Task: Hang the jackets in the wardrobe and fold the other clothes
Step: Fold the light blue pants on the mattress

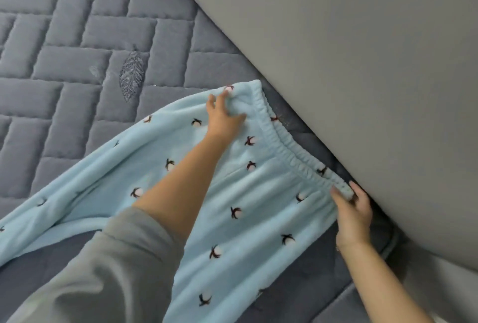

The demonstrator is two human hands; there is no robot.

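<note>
Quilted grey-blue bedding, stitched in a brick pattern with an embroidered feather, fills the left of the view, and a smooth grey padded headboard slants across the right. Light blue fleece pajama pants, printed with small dark-sprigged cotton bolls, lie spread on the bedding with the elastic waistband running along the foot of the headboard and the legs trailing toward the lower left.

The left hand bunches the far corner of the waistband, fingers curled into the fleece. The right hand pinches the near corner, right against the headboard, where a dark gap shows.

My guess is that the pants are being squared up before the first fold. The waistband sits close enough to that gap that a tug toward the headboard could drag fabric into it. The gathered elastic may also pull back once released, leaving the top edge crooked. One leg looks twisted at lower left, so folding now would likely trap a wrinkle.
</note>
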